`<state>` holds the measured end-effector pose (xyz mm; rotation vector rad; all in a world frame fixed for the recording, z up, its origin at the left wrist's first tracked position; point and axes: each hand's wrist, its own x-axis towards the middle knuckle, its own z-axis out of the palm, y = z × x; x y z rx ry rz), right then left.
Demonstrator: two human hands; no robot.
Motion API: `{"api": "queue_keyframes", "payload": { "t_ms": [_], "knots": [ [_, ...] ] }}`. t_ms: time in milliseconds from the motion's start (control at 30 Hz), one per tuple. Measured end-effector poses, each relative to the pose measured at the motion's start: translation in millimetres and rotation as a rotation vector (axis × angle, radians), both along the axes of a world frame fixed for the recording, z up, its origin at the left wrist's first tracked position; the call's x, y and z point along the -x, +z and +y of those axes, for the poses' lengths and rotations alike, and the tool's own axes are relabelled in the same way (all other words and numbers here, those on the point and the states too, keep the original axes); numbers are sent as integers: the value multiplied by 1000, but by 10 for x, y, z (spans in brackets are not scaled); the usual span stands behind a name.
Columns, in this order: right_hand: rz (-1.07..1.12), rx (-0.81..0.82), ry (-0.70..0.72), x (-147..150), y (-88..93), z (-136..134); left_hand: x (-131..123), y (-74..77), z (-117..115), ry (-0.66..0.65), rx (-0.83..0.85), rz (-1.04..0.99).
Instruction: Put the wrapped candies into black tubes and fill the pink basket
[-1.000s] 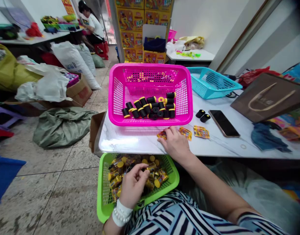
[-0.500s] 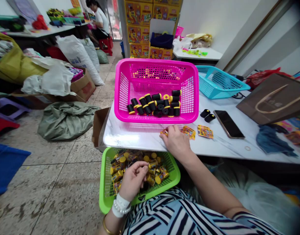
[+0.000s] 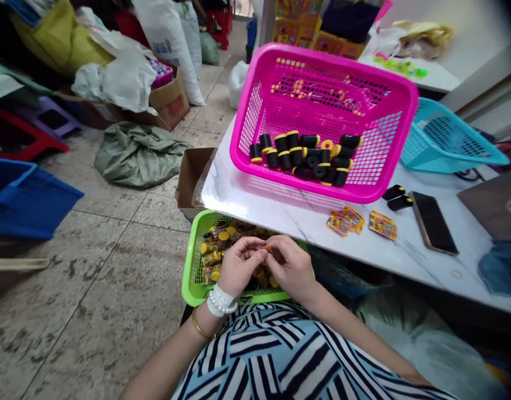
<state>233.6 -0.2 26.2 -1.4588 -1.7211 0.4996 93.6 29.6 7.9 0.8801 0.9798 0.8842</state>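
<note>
Over the green basket (image 3: 189, 278), both hands meet with fingertips pinched together. Between them shows a small orange printed label (image 3: 265, 248), mostly covered by the fingers. My right hand (image 3: 296, 269) grips it from the right; my left hand (image 3: 239, 266), with a white band and pearl bracelet at the wrist, is closed against its other side. Below lie several small yellow-capped tubes (image 3: 211, 258) with printed wraps. On the table, flat orange labels (image 3: 339, 223) lie in a small loose group, with another label pile (image 3: 382, 225) to the right.
A pink basket (image 3: 322, 191) on the white table (image 3: 222, 191) holds several black-and-yellow cylinders (image 3: 295, 150). To its right are two black cylinders (image 3: 399, 201), a phone (image 3: 434, 222) and a blue basket (image 3: 447, 136). A cardboard box (image 3: 189, 183) stands by the table's left end.
My right hand has left the labels on the table and come down to my left hand, bringing an orange label. The view has tilted downward and turned.
</note>
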Motion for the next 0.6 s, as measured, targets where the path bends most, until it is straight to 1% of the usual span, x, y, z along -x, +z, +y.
{"api": "queue_keyframes", "payload": {
  "t_ms": [100,167,200,267,333,367,467,533,600],
  "knots": [
    [74,190,37,-26,-105,-48,41,-87,-35,-10,44,27],
    [137,299,118,-80,-109,-48,76,-137,-30,-33,34,54],
    [156,328,170,-108,-101,-43,98,-157,-15,-32,-10,85],
    [147,335,224,-156,-79,-27,145,-183,29,-4,-164,183],
    [60,335,193,-190,-59,-14,196,-188,76,26,-310,276],
    [1,348,170,-204,-48,-9,219,-183,94,21,-343,305],
    [-112,348,154,-241,7,4,266,-140,122,-89,-324,335],
    [-97,315,167,-256,57,19,273,-94,132,-181,-330,361],
    [-53,329,191,-246,90,33,263,-41,146,-250,-374,395]
  ]
}}
